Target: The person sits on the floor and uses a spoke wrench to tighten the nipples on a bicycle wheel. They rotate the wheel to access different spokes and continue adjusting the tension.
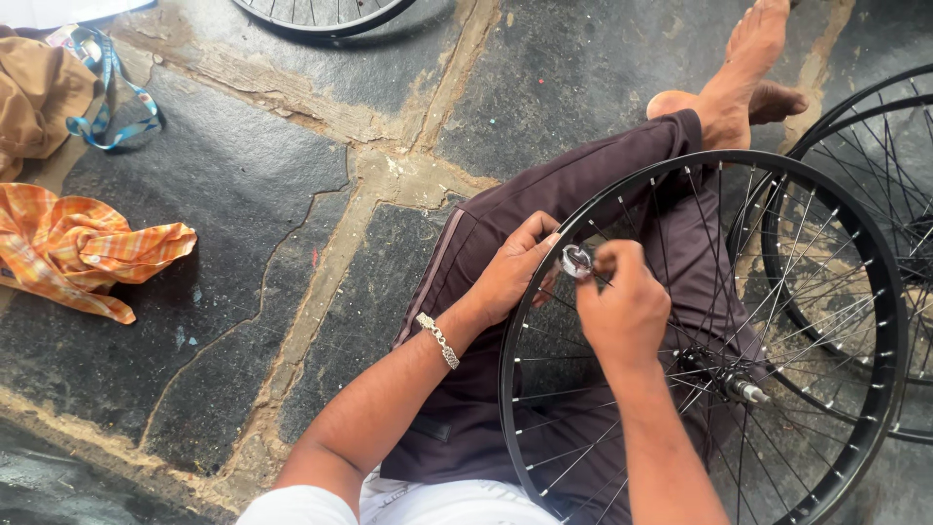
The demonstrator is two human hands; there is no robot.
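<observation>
A black bicycle wheel point(880, 292) with thin silver spokes rests across my lap, its hub point(734, 379) toward the right. My left hand point(513, 272), a silver bracelet on its wrist, grips the rim at its upper left edge. Just to its right, my right hand point(624, 303) is closed around a small round silver tool point(575, 261) held against the spokes near the rim. I sit on the floor in dark trousers, one bare foot point(743, 68) stretched out ahead.
More black wheels lie at the right point(904, 126) and the top edge point(321, 15). An orange checked cloth point(83, 248), a brown cloth point(34, 87) and a blue strap point(107, 97) lie at the left on the dark stone floor point(243, 194).
</observation>
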